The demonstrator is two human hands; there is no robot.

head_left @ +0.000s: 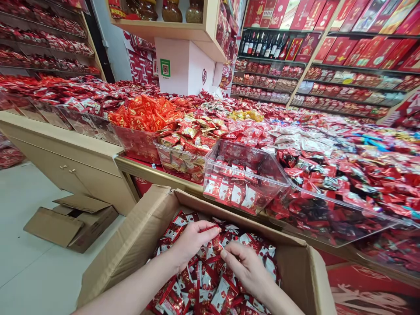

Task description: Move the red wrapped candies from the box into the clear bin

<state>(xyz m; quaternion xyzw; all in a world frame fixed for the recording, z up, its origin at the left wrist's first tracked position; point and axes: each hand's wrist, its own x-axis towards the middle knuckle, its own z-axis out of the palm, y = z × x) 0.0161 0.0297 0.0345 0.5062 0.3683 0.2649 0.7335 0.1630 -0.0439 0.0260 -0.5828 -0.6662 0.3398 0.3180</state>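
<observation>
Left hand (pixel 193 239) and right hand (pixel 244 264) pinch a red-and-white packet (pixel 214 247) between them, over similar packets (pixel 223 294) in a carton (pixel 120 251)

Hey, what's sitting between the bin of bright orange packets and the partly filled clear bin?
In the head view, a clear bin of red-and-gold packets stands between the bin of orange packets and the partly filled bin.

2 hands (pixel 190 241), 2 cardboard boxes (pixel 126 238), 2 cabinet knobs (pixel 72 170), 1 QR-code sign (pixel 165 68)
</observation>
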